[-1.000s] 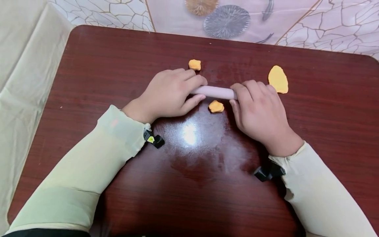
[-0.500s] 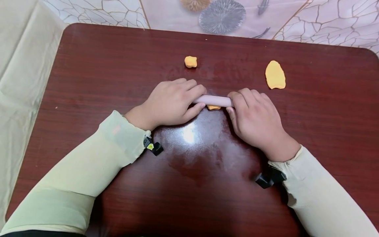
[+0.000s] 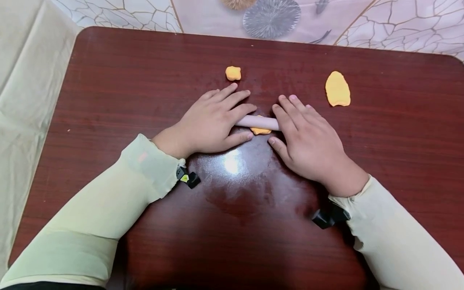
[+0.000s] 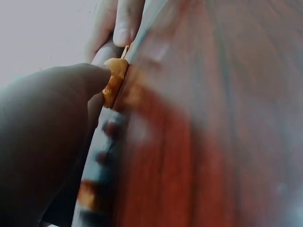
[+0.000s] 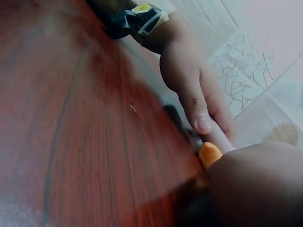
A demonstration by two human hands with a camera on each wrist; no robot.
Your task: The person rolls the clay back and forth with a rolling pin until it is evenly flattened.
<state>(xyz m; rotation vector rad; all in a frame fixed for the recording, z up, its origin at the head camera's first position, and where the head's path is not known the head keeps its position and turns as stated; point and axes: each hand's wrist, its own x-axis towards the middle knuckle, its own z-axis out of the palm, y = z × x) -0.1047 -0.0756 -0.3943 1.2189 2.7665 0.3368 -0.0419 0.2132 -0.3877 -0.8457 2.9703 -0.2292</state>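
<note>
A pale pink rolling pin (image 3: 259,122) lies across an orange piece of dough or clay (image 3: 262,131), which shows in front of it and slightly behind. My left hand (image 3: 214,121) rests flat on the pin's left part, fingers spread and straight. On the right part lies my right hand (image 3: 308,141), its fingers also extended. Both ends of the pin are hidden under the palms. In the left wrist view the orange piece (image 4: 115,82) bulges beside the thumb. The right wrist view shows the orange piece (image 5: 209,154) under the pin (image 5: 218,137).
A small orange lump (image 3: 233,73) sits beyond my left fingers. Farther right lies a flattened oval orange piece (image 3: 338,89). The dark red wooden table (image 3: 232,245) meets a patterned wall covering (image 3: 210,16) at the back.
The rolling pin has come toward me, onto the orange piece, which stood apart in front of it earlier. Both hands' fingers have gone from curled round the pin to straight. The piece looks flatter.
</note>
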